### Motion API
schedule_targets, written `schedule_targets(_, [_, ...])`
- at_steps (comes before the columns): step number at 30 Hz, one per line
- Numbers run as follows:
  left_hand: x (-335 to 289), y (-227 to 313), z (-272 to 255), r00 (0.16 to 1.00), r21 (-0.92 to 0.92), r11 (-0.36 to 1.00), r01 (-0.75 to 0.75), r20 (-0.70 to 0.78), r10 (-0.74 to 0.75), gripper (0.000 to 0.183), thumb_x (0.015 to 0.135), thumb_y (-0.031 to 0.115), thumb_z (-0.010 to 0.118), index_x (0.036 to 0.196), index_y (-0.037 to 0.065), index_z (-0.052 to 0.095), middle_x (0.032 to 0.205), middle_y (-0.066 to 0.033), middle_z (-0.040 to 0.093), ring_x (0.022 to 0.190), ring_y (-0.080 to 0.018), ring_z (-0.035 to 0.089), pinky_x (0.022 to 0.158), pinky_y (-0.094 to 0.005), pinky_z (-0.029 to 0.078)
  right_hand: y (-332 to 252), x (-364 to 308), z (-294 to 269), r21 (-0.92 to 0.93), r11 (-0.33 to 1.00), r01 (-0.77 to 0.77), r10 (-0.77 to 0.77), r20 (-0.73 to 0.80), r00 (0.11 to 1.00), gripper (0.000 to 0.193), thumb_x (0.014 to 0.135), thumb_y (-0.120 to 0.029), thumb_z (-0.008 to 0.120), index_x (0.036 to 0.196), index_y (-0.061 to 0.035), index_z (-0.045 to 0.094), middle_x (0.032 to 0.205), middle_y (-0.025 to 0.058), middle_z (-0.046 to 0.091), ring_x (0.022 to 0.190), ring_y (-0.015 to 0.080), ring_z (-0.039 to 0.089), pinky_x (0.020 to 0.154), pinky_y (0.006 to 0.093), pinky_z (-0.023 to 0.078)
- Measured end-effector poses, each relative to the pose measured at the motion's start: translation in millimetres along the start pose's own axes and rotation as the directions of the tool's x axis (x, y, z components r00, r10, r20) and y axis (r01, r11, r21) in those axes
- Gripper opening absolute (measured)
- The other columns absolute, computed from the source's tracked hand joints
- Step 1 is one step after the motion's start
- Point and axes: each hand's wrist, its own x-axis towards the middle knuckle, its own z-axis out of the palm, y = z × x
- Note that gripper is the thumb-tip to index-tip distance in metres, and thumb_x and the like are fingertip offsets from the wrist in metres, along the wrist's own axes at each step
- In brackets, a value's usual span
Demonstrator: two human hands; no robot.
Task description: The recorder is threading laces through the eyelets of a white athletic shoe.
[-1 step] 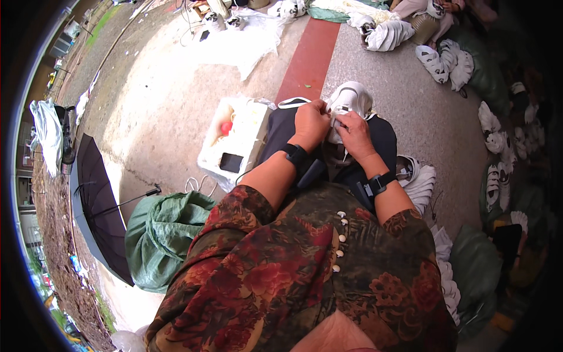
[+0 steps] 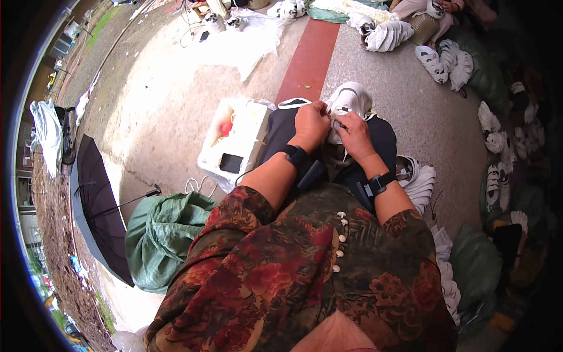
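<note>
A white shoe (image 2: 350, 97) with grey trim lies across my lap, its rounded toe pointing away from me. My left hand (image 2: 312, 123) is closed in a pinch at the left edge of the shoe; whatever is between its fingertips is too small to make out. From the right, my right hand (image 2: 354, 132) grips the side of the shoe, fingers bent and close to the left fingertips. The shoe's heel end is partly hidden under my hands. Dark cloth covers my legs beneath it.
Left of my knees stands a white box (image 2: 206, 154) with a red round item and a dark phone-like rectangle. An open black umbrella (image 2: 97, 205) and a green sack (image 2: 167, 234) lie further left. Stacked white shoes (image 2: 423, 185) sit by my right leg; a person (image 2: 431, 23) sits at the far right.
</note>
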Motion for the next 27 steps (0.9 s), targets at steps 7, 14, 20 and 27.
schedule_targets(7, [4,13,-15,0.986,0.179,0.984,0.010,0.162,-0.039,0.012,0.069,0.012,0.059,0.072,0.001,0.063,0.071,-0.0221,0.061,0.072,-0.0360,0.062,0.066,-0.0422,0.049,-2,3,-1,-0.033,0.999,0.005,-0.005,0.008,1.000,0.016,0.073,-0.002,0.060,0.088,-0.0015,0.064,0.079,0.0139,0.056,0.077,0.0300,0.057,0.072,0.0357,0.045])
schedule_targets(14, [-14,32,-24,0.943,0.351,0.915,-0.197,0.325,0.078,0.018,0.072,0.018,0.059,0.072,0.000,0.063,0.072,-0.0235,0.061,0.073,-0.0370,0.061,0.067,-0.0428,0.049,1,7,2,-0.150,0.989,-0.021,0.020,-0.010,1.000,0.011,0.073,-0.008,0.061,0.083,-0.0052,0.065,0.078,0.0140,0.057,0.077,0.0320,0.058,0.070,0.0391,0.046])
schedule_targets(20, [-9,18,-17,0.950,0.332,0.927,-0.177,0.302,0.073,0.016,0.073,0.016,0.058,0.076,0.001,0.065,0.074,-0.0218,0.062,0.074,-0.0365,0.061,0.068,-0.0422,0.049,-6,14,8,-0.366,0.930,-0.041,0.051,0.018,0.999,0.009,0.073,-0.017,0.063,0.078,-0.0089,0.063,0.076,0.0136,0.057,0.073,0.0337,0.058,0.065,0.0417,0.047])
schedule_targets(27, [1,3,-21,0.938,0.014,0.997,0.074,0.338,-0.075,0.014,0.067,0.010,0.057,0.074,0.005,0.068,0.072,-0.0215,0.061,0.072,-0.0353,0.062,0.066,-0.0412,0.049,-15,18,8,-0.458,0.889,0.017,0.031,0.097,0.995,0.011,0.075,-0.014,0.061,0.082,-0.0068,0.060,0.078,0.0153,0.057,0.077,0.0337,0.060,0.067,0.0427,0.049])
